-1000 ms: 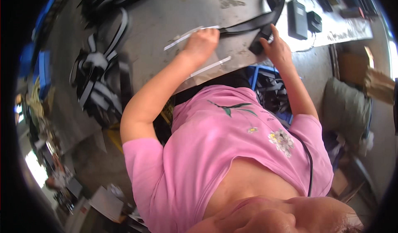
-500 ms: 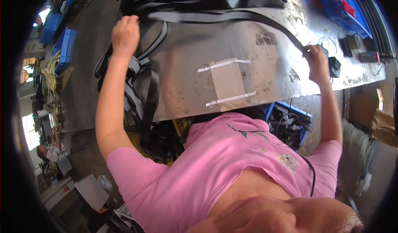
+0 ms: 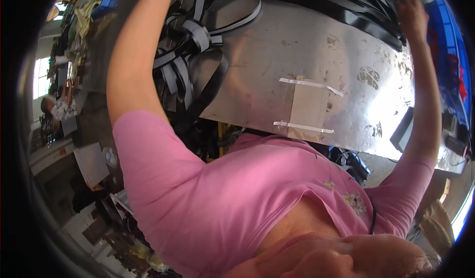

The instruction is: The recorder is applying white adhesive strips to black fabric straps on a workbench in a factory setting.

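Reaches up with the left arm (image 3: 136,60) and out past the top edge, leaving the left hand out of view; cannot tell whether holding those fingers spread, pressed together or pinching anything. Extends the right arm (image 3: 426,95) up along the right side of the metal table (image 3: 262,70), with the right hand (image 3: 414,18) at the right end of a pile of black and grey straps (image 3: 341,3). Points the fingers of that hand upward beside the dark straps, with tips too dim and blurred to read; cannot tell whether pinching one. Lies lengthwise across the far part of the table, in the case of the pile, partly cut off by the top edge. Shows also a tangle of straps (image 3: 197,35) just right of the left arm, with one loop arching over the metal and another strap drooping at the near edge. Includes, nearer the body, a flat piece of cardboard (image 3: 307,107), crossed by two white tapes (image 3: 311,83). Has a dark box (image 3: 402,132) partly behind the right arm, and a blue bin (image 3: 442,20) beyond, with something red inside. Includes, far off at left, another person (image 3: 62,108) in a patterned top.
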Motion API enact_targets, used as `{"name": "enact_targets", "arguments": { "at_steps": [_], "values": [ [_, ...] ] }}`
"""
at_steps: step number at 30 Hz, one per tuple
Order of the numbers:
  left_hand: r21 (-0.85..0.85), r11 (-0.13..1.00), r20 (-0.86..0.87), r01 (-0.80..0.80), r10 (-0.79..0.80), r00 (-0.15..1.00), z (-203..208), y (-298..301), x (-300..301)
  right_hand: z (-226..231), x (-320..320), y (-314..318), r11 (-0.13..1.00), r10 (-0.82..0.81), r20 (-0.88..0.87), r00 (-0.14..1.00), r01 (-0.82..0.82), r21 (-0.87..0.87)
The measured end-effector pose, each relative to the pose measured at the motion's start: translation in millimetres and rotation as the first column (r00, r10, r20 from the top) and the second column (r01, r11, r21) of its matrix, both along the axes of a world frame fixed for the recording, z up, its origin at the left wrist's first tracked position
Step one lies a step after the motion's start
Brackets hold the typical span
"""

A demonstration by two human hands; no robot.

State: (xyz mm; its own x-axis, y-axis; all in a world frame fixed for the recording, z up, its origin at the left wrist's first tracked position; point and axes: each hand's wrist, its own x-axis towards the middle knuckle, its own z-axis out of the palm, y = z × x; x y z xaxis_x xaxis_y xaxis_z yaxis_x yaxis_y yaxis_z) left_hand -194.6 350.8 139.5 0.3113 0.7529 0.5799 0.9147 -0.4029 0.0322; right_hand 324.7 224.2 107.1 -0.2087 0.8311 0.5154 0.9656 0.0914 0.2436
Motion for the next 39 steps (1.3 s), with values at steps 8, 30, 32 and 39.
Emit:
{"name": "enact_targets", "arguments": {
  "at_steps": [8,30,32,39],
  "values": [
    [-0.379,0.897,-0.056,0.226,-0.266,0.962,-93.8,-266.6,62.5,-108.2,-304.8,-28.4,0.731,0.664,-0.198,0.721,-0.682,-0.031],
    [-0.106,0.987,-0.627,-0.12,0.028,0.779,-109.4,-257.2,-81.3,-92.7,95.7,-140.3,0.881,-0.437,-0.346,0.83,0.318,-0.349],
    [-0.086,0.977,-0.663,-0.197,0.091,0.743,-111.7,-257.5,-99.4,-87.3,158.0,-164.7,0.805,-0.577,-0.679,0.455,0.459,-0.376],
    [-0.255,0.936,-0.53,-0.242,0.074,0.845,-104.1,-249.0,-81.8,-53.0,123.5,-255.6,0.84,-0.541,-0.827,-0.15,-0.049,-0.541]
  ]
}}
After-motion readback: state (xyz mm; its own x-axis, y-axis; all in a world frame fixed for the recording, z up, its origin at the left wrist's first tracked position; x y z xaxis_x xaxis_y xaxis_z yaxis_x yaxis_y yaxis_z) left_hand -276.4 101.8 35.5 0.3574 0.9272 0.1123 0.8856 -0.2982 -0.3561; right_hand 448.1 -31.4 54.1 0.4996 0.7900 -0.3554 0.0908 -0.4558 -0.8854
